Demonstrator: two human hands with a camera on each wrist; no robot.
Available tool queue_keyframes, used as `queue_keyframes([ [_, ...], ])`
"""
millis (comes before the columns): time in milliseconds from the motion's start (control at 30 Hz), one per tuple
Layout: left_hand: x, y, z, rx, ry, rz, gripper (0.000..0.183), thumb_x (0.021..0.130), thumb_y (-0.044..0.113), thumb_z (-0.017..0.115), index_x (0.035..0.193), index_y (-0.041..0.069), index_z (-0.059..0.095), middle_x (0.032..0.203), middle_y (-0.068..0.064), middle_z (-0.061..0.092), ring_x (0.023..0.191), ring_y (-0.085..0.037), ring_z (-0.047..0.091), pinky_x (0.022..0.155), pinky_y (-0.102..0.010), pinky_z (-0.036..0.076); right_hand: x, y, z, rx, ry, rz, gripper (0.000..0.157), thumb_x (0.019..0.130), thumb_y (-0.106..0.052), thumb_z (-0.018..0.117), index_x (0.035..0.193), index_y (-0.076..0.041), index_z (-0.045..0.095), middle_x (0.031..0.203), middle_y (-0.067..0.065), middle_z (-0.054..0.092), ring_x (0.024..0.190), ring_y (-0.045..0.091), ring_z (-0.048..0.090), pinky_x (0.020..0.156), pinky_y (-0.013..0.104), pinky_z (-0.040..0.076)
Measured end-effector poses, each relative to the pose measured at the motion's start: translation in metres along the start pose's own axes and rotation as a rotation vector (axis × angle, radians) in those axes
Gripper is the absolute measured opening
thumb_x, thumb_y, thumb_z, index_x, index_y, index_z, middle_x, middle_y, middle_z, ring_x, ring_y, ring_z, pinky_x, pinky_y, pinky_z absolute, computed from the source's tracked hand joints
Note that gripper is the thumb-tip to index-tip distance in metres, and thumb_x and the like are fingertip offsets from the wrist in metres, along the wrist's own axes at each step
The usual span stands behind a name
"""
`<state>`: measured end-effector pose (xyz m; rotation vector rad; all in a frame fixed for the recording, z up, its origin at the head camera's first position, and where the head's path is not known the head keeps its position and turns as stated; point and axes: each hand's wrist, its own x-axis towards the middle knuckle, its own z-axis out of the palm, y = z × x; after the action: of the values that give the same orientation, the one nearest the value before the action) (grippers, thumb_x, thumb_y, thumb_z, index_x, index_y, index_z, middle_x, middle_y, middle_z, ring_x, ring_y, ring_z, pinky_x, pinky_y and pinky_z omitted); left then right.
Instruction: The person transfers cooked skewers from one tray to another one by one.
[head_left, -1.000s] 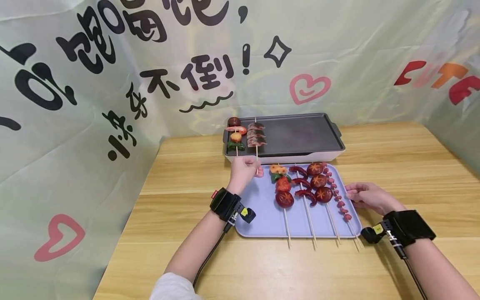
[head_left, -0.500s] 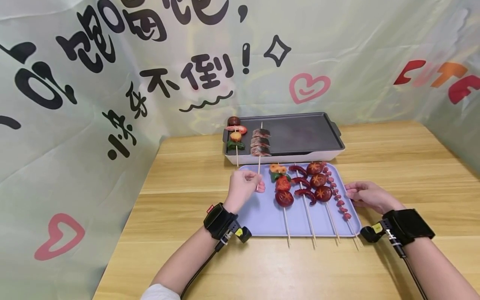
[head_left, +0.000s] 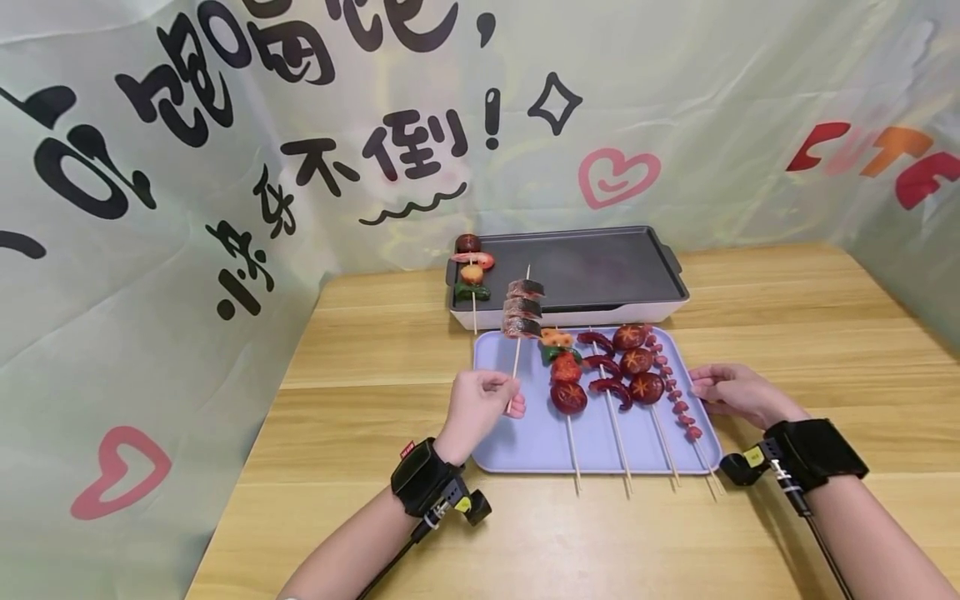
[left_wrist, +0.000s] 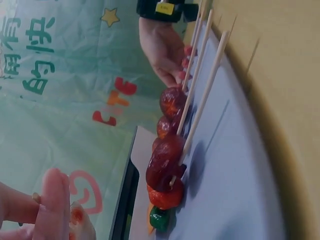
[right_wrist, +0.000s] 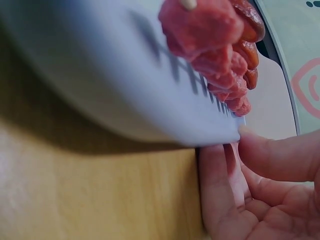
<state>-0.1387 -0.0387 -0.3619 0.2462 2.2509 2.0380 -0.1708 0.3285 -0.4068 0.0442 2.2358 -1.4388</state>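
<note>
My left hand point(head_left: 483, 408) pinches the lower stick of a skewer of dark-skinned fish pieces point(head_left: 522, 308). The fish is raised, tilted slightly right, in front of the griddle and over the tray's back left. In the left wrist view, the fingers point(left_wrist: 52, 200) show at the lower left with part of the skewered food beside them. My right hand point(head_left: 738, 392) grips the right rim of the lilac tray point(head_left: 498, 450). Thumb above and fingers beneath, that hand point(right_wrist: 265, 200) holds the tray's edge point(right_wrist: 125, 100) in the right wrist view.
On the tray lie a mixed skewer point(head_left: 568, 398), a tentacle skewer point(head_left: 611, 392), a mushroom skewer point(head_left: 647, 388) and one of small red pieces point(head_left: 681, 408). Their sticks overhang the front rim. Behind stands a dark griddle point(head_left: 600, 258) with a shrimp-and-vegetable skewer point(head_left: 472, 275) at its left.
My left hand has drawn the fish skewer off the griddle, toward me and over the tray's left part. My right hand has stayed at the tray's rim.
</note>
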Motion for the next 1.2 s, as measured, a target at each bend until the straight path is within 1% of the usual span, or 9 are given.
queue_keyframes([
  [100,-0.008,-0.004,-0.002,-0.009,0.006,0.005,0.016,0.086,-0.003,0.057,0.087,-0.018,0.062,0.071,-0.027,0.064,0.055,-0.019,0.065,0.057,-0.030,0.058,0.000,0.000,0.000,0.001,0.001,0.004,0.038,0.094,-0.001,0.041,0.124,0.021,0.031,0.094,0.002,0.059,0.085,0.007,0.058,0.080,0.029,0.055],
  [167,-0.010,-0.012,-0.003,-0.018,0.007,0.012,0.017,0.086,-0.002,0.058,0.088,-0.018,0.062,0.070,-0.024,0.064,0.054,-0.014,0.064,0.057,-0.029,0.058,0.000,-0.001,0.000,0.003,0.000,0.006,0.039,0.094,0.000,0.040,0.125,0.021,0.030,0.095,0.003,0.058,0.085,0.007,0.057,0.082,0.030,0.055],
  [300,-0.024,-0.013,-0.003,-0.033,-0.010,0.023,0.017,0.086,-0.002,0.058,0.088,-0.018,0.062,0.070,-0.026,0.064,0.054,-0.014,0.064,0.057,-0.029,0.058,-0.002,-0.002,-0.001,-0.008,0.004,0.014,0.039,0.093,0.001,0.038,0.126,0.021,0.029,0.097,0.005,0.057,0.086,0.007,0.056,0.083,0.031,0.054],
  [433,-0.036,-0.016,-0.001,-0.072,-0.025,0.026,0.018,0.086,-0.003,0.058,0.089,-0.021,0.060,0.071,-0.029,0.062,0.056,-0.013,0.063,0.058,-0.029,0.058,-0.002,-0.001,-0.001,-0.016,0.005,0.008,0.039,0.093,0.001,0.039,0.125,0.021,0.030,0.096,0.005,0.058,0.085,0.006,0.056,0.081,0.030,0.055],
  [533,-0.043,-0.020,0.001,-0.102,-0.036,0.024,0.019,0.086,-0.004,0.058,0.089,-0.022,0.059,0.072,-0.030,0.061,0.056,-0.011,0.062,0.058,-0.030,0.059,-0.001,0.000,-0.001,-0.018,0.010,0.008,0.038,0.093,0.001,0.040,0.125,0.021,0.031,0.095,0.003,0.058,0.084,0.006,0.057,0.079,0.028,0.055],
  [667,-0.049,-0.025,0.003,-0.117,-0.038,-0.004,0.019,0.086,-0.004,0.058,0.089,-0.022,0.058,0.072,-0.031,0.061,0.055,-0.008,0.061,0.058,-0.029,0.058,0.000,0.001,0.000,0.003,0.011,0.008,0.039,0.094,-0.002,0.042,0.124,0.021,0.031,0.093,0.002,0.059,0.083,0.006,0.058,0.079,0.027,0.055],
  [833,-0.054,-0.029,0.007,-0.140,-0.041,-0.039,0.018,0.085,-0.006,0.057,0.091,-0.023,0.058,0.073,-0.032,0.061,0.056,-0.006,0.061,0.058,-0.028,0.058,0.000,0.002,0.000,0.001,0.007,0.000,0.039,0.094,-0.002,0.042,0.123,0.022,0.031,0.093,0.002,0.059,0.084,0.007,0.059,0.079,0.028,0.055],
  [1067,-0.061,-0.036,0.012,-0.158,-0.020,0.006,0.019,0.086,-0.004,0.057,0.092,-0.022,0.059,0.073,-0.031,0.061,0.055,-0.006,0.061,0.058,-0.028,0.058,-0.001,0.001,0.000,0.000,0.005,-0.003,0.039,0.094,-0.001,0.042,0.124,0.022,0.031,0.094,0.003,0.059,0.084,0.008,0.059,0.080,0.029,0.055],
  [1200,-0.064,-0.039,0.015,-0.180,-0.010,0.007,0.019,0.086,-0.004,0.057,0.092,-0.021,0.059,0.073,-0.031,0.061,0.055,-0.006,0.061,0.058,-0.028,0.058,-0.001,0.000,0.001,0.019,0.000,-0.005,0.040,0.095,-0.003,0.043,0.123,0.022,0.031,0.093,0.002,0.059,0.084,0.008,0.059,0.080,0.028,0.055],
])
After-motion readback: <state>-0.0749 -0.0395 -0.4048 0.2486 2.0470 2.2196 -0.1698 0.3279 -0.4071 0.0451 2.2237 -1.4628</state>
